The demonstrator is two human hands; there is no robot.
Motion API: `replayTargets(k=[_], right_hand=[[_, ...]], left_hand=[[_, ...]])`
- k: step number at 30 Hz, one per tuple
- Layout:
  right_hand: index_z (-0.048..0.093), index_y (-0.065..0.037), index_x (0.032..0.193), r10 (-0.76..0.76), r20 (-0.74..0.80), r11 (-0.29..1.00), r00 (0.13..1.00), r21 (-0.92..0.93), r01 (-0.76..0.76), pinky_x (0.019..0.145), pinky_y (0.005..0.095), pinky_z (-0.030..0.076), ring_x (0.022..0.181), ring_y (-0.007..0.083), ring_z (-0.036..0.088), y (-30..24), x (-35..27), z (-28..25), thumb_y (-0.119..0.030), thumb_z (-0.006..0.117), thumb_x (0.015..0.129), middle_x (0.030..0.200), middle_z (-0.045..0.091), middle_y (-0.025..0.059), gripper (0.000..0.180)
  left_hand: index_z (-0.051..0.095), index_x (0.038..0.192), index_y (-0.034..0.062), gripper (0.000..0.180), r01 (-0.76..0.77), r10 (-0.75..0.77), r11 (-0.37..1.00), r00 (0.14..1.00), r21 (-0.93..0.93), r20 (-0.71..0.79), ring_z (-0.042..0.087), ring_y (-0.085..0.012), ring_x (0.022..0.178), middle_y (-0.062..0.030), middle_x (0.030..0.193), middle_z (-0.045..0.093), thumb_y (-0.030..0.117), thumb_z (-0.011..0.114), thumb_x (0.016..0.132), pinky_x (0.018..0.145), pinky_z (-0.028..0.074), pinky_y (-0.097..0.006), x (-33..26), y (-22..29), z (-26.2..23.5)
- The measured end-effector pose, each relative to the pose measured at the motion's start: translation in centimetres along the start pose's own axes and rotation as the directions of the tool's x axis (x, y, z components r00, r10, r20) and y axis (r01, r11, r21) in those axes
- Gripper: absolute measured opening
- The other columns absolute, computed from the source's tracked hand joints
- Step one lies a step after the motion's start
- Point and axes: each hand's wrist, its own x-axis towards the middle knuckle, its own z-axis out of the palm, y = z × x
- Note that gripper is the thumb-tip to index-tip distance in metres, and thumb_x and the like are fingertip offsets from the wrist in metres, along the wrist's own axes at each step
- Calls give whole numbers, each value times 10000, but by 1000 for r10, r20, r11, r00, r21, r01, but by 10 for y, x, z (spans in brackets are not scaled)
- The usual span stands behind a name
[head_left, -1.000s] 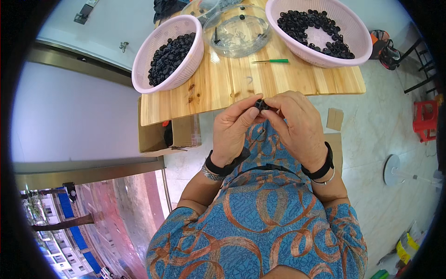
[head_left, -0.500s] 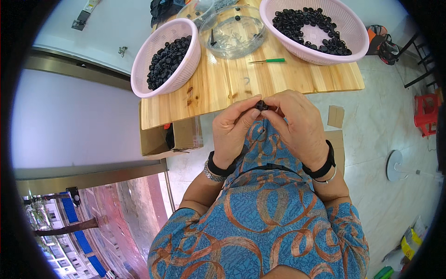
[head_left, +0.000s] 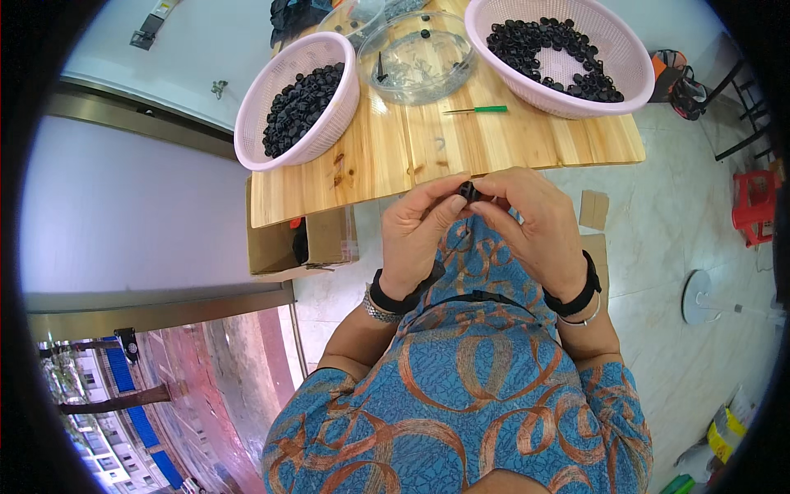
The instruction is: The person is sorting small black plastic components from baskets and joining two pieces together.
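Observation:
Between the fingertips of both hands is a small round black plastic part (head_left: 469,192), just in front of the table's near edge. My left hand (head_left: 418,230) pinches it from the left with thumb and forefinger. From the other side my right hand (head_left: 533,226) grips it, also with thumb and forefinger. Fingers hide much of the part, so its exact kind does not show. Similar black pieces fill the left pink basket (head_left: 339,123) in a heap. More lie in a ring inside the right pink basket (head_left: 568,105).
On the wooden table (head_left: 378,169) lies a green-handled screwdriver (head_left: 491,109). Behind it stands a clear round tray (head_left: 403,97) with small clear bits and a few black pieces. An open cardboard box (head_left: 333,243) is under the table's left side. A red stool (head_left: 753,206) stands far right.
Both hands have shifted very slightly right and down in view, still pinching the black part, which appears slightly turned. The baskets and screwdriver stay in place on the table.

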Motion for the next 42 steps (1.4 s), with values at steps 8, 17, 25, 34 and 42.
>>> replayTargets(k=[8,17,25,34,42], right_hand=[[572,-4,844,-53,-9,999,999,-10,53,651,363,448,735,304,563,1,0,0,-51,625,736,775,582,119,129],[575,-26,794,276,366,808,889,413,-421,526,201,379,598,56,459,4,13,-16,-86,736,697,683,514,-25,198],[565,-8,780,156,600,639,785,545,-543,517,179,373,622,33,492,26,12,-16,-62,742,705,679,517,-29,199],[538,-3,790,66,640,489,766,648,-584,561,199,454,671,94,594,28,9,-10,-11,705,731,727,595,38,177],[522,4,805,48,679,354,732,674,-648,633,232,500,714,144,630,23,16,-4,25,675,742,765,612,76,167]], left_hand=[[554,1093,-51,242,-37,37,976,999,216,5,596,-146,874,-106,1000,614,-13,536,855,780,498,-255,-3,5,2],[550,1095,-40,247,60,-67,996,992,69,104,585,-136,882,-90,988,616,-1,539,852,788,485,-261,-9,14,-5],[554,1077,-31,236,68,-86,994,971,86,225,573,-118,912,-84,983,617,21,557,847,814,465,-237,-14,19,-6],[532,1079,-49,213,96,-64,992,937,-76,344,622,-194,834,-123,1003,570,-13,494,872,728,535,-276,-11,8,-17],[533,1068,-30,224,146,-2,929,922,-340,388,622,-157,768,-107,912,598,80,542,873,658,530,-258,-7,-8,-22]])
